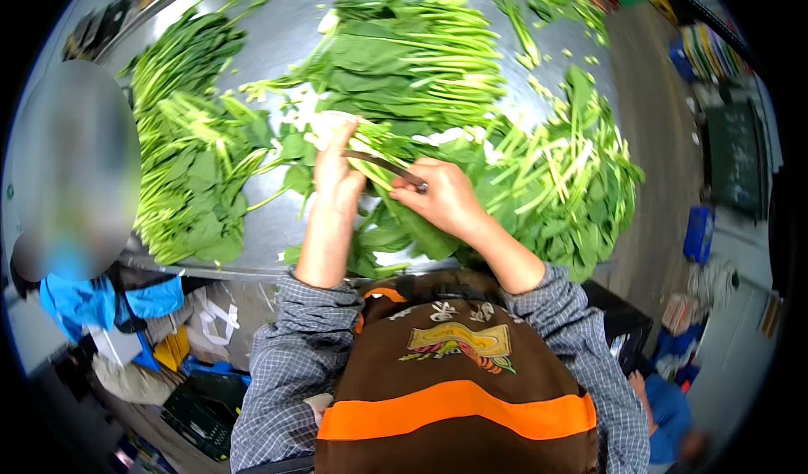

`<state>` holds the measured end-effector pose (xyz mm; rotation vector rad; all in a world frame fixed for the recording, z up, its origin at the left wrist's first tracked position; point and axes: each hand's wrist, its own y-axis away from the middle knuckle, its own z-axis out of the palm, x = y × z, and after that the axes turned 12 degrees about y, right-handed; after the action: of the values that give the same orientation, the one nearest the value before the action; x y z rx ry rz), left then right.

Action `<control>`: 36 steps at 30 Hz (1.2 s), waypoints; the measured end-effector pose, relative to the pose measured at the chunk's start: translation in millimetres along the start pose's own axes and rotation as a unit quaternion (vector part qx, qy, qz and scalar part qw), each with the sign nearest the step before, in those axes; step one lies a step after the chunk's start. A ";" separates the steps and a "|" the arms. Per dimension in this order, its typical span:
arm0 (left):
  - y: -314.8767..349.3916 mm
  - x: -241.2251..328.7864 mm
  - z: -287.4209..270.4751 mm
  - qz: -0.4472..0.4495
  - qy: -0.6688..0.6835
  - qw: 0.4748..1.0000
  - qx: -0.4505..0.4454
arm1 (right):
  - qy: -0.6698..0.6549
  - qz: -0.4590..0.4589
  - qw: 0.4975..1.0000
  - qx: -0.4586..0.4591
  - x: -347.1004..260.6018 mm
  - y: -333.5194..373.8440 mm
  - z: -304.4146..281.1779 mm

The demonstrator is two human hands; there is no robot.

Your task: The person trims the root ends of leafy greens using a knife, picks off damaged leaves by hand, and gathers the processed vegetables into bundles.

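Metal table (269, 228) shows between left hand (337, 171) and piled greens (189, 180).

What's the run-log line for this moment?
left hand: holding greens | right hand: gripping curved blade | blade: crossing greens, contact unclear | metal table: leafy piles

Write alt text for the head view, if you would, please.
A person's left hand holds a bunch of greens while the right hand holds a dark, curved tool over it; more greens lie on a metal table.
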<state>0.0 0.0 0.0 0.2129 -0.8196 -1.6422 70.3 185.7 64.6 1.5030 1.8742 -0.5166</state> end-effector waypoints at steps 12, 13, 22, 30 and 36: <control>14.5 166.0 -71.5 0.178 0.113 0.962 0.172 | -0.146 0.148 0.975 -0.081 7.1 -13.2 13.5; 11.6 194.0 -86.7 0.205 0.121 0.954 0.183 | -0.158 0.155 0.972 -0.075 16.8 -10.6 13.9; 40.8 479.1 -167.1 0.357 -0.022 0.910 0.210 | -0.173 0.254 0.945 -0.115 36.4 18.7 13.2; 19.3 429.1 -154.4 0.644 -0.632 0.317 0.292 | -0.161 0.294 0.936 -0.103 32.0 15.2 34.1; -2.5 353.0 -172.2 0.485 -0.813 0.280 0.157 | -0.132 0.262 0.945 -0.141 31.5 12.3 42.0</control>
<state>3.5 -392.1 -23.1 -1.7451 -2.0715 0.2071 89.3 182.5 14.2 1.5650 1.2142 -0.1753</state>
